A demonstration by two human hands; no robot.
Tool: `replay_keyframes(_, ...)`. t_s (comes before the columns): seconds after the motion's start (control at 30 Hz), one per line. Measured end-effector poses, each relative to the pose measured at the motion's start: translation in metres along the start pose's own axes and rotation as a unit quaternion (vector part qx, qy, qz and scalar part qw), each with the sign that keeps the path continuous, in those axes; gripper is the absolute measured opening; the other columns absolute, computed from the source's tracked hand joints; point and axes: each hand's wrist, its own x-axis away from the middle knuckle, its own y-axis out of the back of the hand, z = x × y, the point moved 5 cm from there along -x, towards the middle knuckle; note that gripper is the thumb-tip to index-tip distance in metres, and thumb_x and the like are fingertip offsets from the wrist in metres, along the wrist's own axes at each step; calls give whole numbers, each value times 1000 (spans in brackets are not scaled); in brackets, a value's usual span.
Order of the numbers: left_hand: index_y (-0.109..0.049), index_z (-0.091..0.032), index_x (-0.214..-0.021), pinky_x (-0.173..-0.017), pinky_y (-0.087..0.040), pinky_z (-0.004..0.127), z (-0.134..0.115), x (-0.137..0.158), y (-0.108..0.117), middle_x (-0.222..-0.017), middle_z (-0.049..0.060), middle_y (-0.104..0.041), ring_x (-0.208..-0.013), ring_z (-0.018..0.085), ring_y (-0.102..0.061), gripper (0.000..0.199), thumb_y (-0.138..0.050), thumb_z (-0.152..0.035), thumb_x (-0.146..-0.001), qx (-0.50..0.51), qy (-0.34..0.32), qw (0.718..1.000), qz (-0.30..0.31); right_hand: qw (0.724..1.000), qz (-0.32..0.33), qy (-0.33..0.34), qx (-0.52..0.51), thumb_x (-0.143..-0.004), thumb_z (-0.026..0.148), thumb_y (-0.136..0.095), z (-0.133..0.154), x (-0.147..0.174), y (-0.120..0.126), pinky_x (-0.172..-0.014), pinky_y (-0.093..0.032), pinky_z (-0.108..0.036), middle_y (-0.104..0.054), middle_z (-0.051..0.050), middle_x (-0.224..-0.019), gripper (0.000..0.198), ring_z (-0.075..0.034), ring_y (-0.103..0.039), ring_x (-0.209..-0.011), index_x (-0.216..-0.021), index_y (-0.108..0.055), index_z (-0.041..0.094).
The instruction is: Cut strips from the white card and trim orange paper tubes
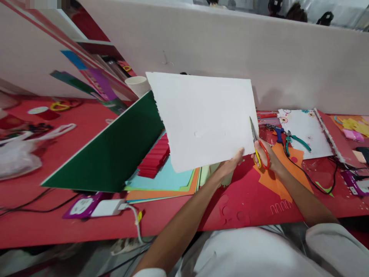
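A large white sheet of paper or card [204, 111] is held up above the red table, its left edge ragged. My left hand [235, 159] grips its lower right edge, with the thumb on the front face. In my right hand [266, 154] is a pair of scissors [263, 154] with red and yellow handles. The blades point up and lie against the sheet near its right edge. My fingers are wrapped round the handles. Below my right hand lie orange paper pieces [279, 184] and red paper with cut-out shapes.
A green board [106, 154] leans on the left, by a stack of folded red paper [154, 157] on coloured sheets [161, 181]. On the right are green-handled pliers [296, 142], a blue glue gun [278, 132] and a flowered white sheet [314, 142]. Cables and a purple power strip [83, 206] lie near the front edge.
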Motion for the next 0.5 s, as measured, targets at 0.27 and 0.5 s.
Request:
replay_keyframes(0.27,-37,-28,-57,-73,-43,40,4,-4,-3,-56,-1,-37,-59,21,-43,71,-30,-91,-89,-3,2,1000,9,999,-13,14,43,-96,79,-57,-3,1,1,-32,-42,-18,-56,6,-62,53,-10,-53,-41,-97,-52,26)
replay_keyframes(0.5,-37,-28,-57,-71,-41,39,6,-3,0,-56,0,-39,-59,20,-42,68,-33,-84,-94,-7,-2,1000,7,999,-24,-16,22,-93,83,-55,-6,-3,2,-32,-42,-20,-58,5,-63,59,-10,-51,-39,-96,-52,25)
